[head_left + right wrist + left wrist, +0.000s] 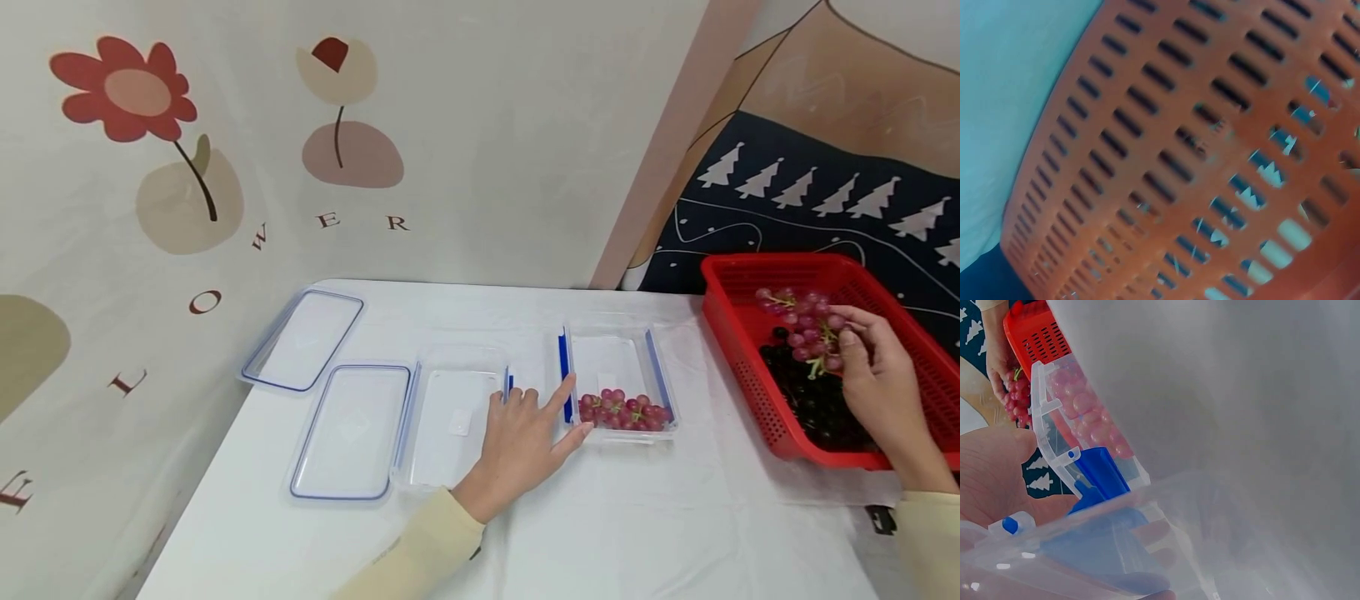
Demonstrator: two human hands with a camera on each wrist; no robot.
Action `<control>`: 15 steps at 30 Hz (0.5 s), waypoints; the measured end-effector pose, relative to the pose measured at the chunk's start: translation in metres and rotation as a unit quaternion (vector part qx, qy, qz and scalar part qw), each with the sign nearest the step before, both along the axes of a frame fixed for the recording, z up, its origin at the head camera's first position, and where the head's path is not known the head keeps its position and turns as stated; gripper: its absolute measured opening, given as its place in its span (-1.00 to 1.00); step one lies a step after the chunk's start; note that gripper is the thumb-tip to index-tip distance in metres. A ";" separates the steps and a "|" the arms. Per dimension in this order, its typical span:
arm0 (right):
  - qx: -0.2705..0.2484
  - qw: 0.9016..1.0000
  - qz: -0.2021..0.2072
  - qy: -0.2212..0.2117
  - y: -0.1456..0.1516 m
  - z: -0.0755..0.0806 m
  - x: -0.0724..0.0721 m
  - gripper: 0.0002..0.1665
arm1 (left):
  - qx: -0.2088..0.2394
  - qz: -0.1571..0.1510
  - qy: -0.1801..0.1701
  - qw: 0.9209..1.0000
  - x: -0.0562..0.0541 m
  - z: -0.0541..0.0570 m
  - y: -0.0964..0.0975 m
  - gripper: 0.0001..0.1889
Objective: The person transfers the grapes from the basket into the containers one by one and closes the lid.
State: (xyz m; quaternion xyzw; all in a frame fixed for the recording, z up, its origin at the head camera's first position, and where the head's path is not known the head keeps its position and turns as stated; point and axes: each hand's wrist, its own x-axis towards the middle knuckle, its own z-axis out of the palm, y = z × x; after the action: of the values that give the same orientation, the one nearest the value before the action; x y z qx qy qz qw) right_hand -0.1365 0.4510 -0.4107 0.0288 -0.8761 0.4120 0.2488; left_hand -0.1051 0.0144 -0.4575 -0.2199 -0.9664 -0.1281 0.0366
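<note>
The right hand (882, 379) pinches the red grape bunch (807, 323) above the red basket (738, 368), where a slack pinch could drop it, while the left hand (521, 437), fingers spread and gripping nothing, may displace the part-filled container (606, 357) by accidental contact

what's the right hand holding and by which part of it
The right hand holds a bunch of red grapes by the edge nearest the palm, above the red basket.

Head view bright; right wrist view dimmer, blurred, teal-tinted
</note>
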 end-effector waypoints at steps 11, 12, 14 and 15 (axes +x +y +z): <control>0.029 0.998 0.059 -0.011 -0.028 0.002 -0.001 -0.51 | 0.001 0.001 -0.008 1.000 0.000 0.001 0.000 -0.18; 0.026 0.998 0.063 -0.010 -0.030 0.002 -0.001 -0.51 | -0.001 0.001 -0.008 1.000 0.000 0.001 0.000 -0.18; 0.024 0.997 0.072 -0.005 -0.036 0.002 -0.002 -0.52 | -0.002 0.001 -0.008 1.000 0.000 0.000 0.000 -0.18; 0.022 0.997 0.078 0.000 -0.040 0.002 -0.002 -0.52 | -0.002 0.002 -0.009 1.000 0.000 0.000 0.000 -0.18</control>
State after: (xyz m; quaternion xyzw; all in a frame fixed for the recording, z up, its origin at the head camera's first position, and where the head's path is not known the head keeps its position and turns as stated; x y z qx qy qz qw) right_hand -0.1383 0.4114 -0.4091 0.1022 -0.8800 0.4110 0.2149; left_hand -0.1053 0.0148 -0.4577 -0.2173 -0.9672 -0.1282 0.0279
